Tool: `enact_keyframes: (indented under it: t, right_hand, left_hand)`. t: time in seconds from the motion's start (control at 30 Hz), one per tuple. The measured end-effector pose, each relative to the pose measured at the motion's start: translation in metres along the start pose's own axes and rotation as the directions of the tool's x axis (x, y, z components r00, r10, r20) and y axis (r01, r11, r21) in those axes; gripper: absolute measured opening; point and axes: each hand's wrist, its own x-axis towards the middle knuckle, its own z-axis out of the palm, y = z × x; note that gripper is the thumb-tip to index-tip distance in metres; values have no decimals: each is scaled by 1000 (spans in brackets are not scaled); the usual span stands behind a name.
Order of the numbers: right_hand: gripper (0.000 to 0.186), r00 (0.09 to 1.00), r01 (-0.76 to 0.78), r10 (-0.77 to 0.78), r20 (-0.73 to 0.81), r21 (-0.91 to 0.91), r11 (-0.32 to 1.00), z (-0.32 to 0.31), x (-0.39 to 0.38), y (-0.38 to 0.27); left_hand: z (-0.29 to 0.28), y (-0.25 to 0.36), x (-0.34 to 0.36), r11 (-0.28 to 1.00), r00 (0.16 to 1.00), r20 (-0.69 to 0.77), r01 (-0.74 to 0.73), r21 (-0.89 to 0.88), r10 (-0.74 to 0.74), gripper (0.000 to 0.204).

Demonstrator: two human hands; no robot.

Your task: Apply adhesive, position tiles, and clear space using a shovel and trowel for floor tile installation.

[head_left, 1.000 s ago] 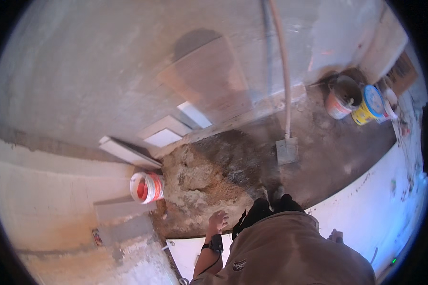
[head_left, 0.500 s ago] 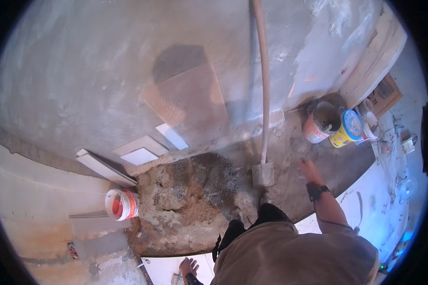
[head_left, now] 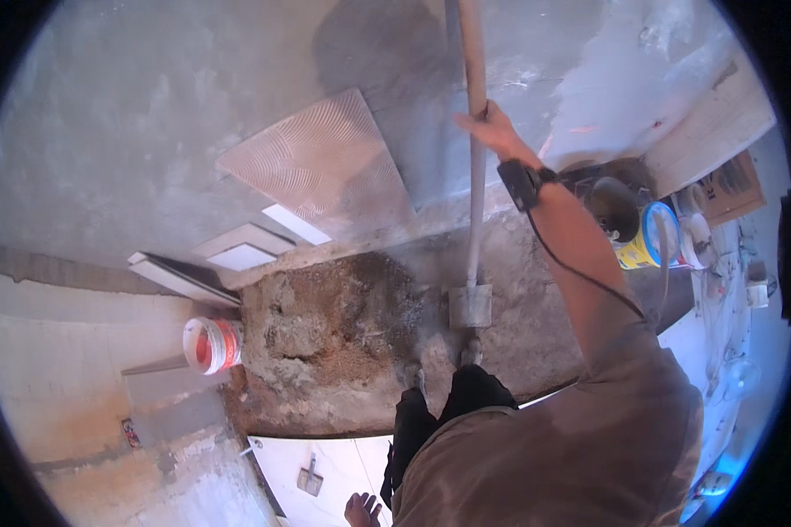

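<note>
A shovel stands upright against the wall, with its long handle (head_left: 476,193) running up and its flat square blade (head_left: 470,306) down on the dirty floor. High on this handle, my right hand (head_left: 494,133) is wrapped round the shaft, arm stretched forward. A dark device with a cable is strapped to that wrist. My left hand (head_left: 361,509) hangs low by my side, fingers loosely bent and apart, with nothing visible in it. Closest to it is a small trowel (head_left: 309,480) lying on a white slab (head_left: 281,457).
Sand and rubble (head_left: 325,325) cover the floor before my feet. A white-and-red bucket (head_left: 213,344) stands left; a dark bucket (head_left: 612,209) and a yellow-blue bucket (head_left: 657,235) stand right. A ridged panel (head_left: 325,158) and cut tile pieces (head_left: 242,256) are along the wall.
My right hand has reached forward and up from above the floor and taken hold of the shovel handle. My left hand has dropped back, uncovering the trowel. The view has shifted.
</note>
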Motion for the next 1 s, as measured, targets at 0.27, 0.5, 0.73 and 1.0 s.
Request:
enact_keyframes:
  t: [0.27, 0.5, 0.73, 1.0]
  right_hand:
    - [34, 998, 2, 17, -56, 326, 945, 16, -24, -10]
    - [25, 981, 108, -40, -190, 362, 926, 11, -180, -40]
    - [22, 976, 125, -7, -217, 534, 837, 10, -310, -30]
    - [34, 700, 522, -202, -685, 297, 800, 100, -497, -148]
  left_hand:
    - [23, -28, -39, 954, 971, -154, 138, -265, -183, 47]
    - [27, 50, 67, 981, 972, -142, 194, 29, -188, 44]
    - [19, 178, 266, 988, 989, 147, -10, 156, -13, 37]
    - [20, 313, 425, 891, 858, 495, -110, 440, -138, 30]
